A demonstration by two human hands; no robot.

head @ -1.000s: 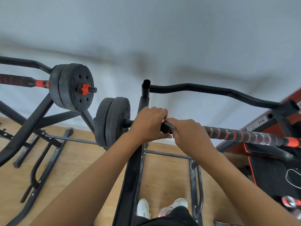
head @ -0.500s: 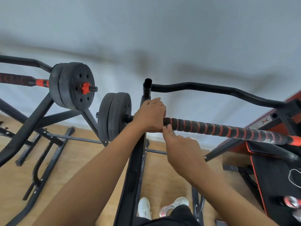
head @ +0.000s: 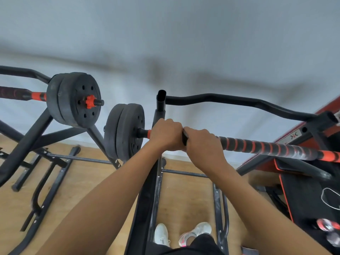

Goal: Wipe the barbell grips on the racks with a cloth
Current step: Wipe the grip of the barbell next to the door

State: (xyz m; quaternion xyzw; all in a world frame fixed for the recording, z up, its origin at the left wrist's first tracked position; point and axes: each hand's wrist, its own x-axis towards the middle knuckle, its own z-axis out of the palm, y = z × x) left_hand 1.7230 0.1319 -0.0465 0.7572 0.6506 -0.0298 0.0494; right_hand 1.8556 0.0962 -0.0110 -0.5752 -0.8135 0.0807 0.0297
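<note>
A barbell (head: 266,147) with a black grip spiralled in red lies across the rack (head: 159,111), with black weight plates (head: 125,132) at its left end. My left hand (head: 165,134) grips the bar just right of the plates, beside a short red section. My right hand (head: 202,144) touches the left one and curls over the grip. The edge of a dark cloth (head: 184,138) shows under its thumb side, wrapped on the bar. Right of my right hand the grip is bare up to a red end piece (head: 331,157).
A second barbell (head: 16,93) with black plates (head: 73,99) rests on another black rack at the left. A curved black bar (head: 239,102) runs behind my hands. A black and red bench (head: 303,190) stands at the right. Rack feet lie on the wooden floor around my shoes (head: 161,234).
Half a second ago my right hand was off the bar, below it. Now it is back on the grip, pressed against my left hand, which has stayed put.
</note>
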